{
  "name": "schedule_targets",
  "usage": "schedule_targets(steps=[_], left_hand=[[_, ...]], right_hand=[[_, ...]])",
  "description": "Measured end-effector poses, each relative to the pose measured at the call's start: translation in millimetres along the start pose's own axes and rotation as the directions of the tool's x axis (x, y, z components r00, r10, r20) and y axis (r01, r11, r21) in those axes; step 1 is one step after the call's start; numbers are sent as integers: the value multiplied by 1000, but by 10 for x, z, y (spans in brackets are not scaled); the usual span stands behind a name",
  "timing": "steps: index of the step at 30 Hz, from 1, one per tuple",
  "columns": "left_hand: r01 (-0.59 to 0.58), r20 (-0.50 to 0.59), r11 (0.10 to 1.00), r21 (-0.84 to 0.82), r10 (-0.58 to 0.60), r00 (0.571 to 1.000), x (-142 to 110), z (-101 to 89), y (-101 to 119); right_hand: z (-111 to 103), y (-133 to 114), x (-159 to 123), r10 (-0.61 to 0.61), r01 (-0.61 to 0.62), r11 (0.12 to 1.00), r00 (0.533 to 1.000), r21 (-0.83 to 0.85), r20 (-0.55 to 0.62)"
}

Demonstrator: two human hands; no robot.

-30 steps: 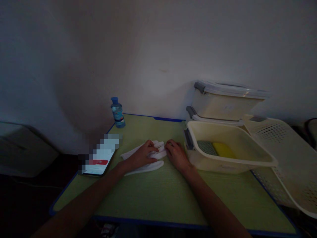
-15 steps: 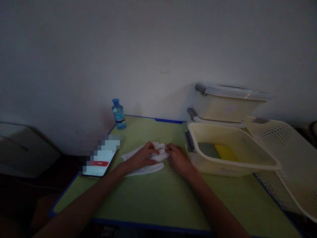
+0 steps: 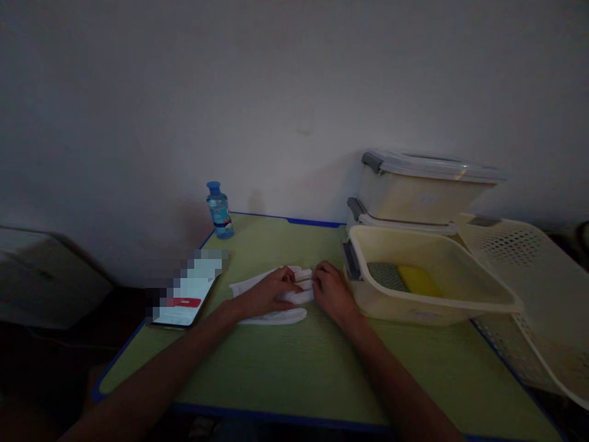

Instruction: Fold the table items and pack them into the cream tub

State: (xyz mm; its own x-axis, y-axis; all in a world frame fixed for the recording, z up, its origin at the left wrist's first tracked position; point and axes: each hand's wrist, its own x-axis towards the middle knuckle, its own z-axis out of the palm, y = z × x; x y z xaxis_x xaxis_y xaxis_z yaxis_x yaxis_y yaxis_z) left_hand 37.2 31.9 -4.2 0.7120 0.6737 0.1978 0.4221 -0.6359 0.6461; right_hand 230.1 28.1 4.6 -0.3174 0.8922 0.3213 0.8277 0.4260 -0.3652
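A white cloth glove lies on the green table with its fingers pointing right. My left hand rests over its middle, thumb spread away from the bent fingers, pressing lightly on the cloth. At the fingertip end, my right hand is closed, its curled fingers pinching the tips of the glove. Part of the glove is hidden under my left hand and wrist.
Right of my hands stands an open cream bin holding a yellow sponge and a grey-green pad. Behind it are stacked lidded boxes; a perforated basket leans beside. A phone and blue bottle sit left.
My right hand has shifted slightly right and curled more at the glove's fingertips. The glove has slid a little to the right. My left hand stays over it.
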Motion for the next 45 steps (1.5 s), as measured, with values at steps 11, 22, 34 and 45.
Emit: schedule_targets(steps=[11,22,34,45], left_hand=[[64,-186,985,-159,-94,978,35,49,-70],[110,-194,990,-88,-125,973,59,70,-103],[63,-163,984,168,-35,986,-19,67,-130],[84,-188,979,187,-48,981,-17,68,-111]], right_hand=[[195,125,91,122,-80,939,987,335,-106],[172,87,96,96,-55,920,992,388,-87],[156,119,65,-52,51,994,999,101,7],[178,75,71,-111,114,974,994,197,-23]])
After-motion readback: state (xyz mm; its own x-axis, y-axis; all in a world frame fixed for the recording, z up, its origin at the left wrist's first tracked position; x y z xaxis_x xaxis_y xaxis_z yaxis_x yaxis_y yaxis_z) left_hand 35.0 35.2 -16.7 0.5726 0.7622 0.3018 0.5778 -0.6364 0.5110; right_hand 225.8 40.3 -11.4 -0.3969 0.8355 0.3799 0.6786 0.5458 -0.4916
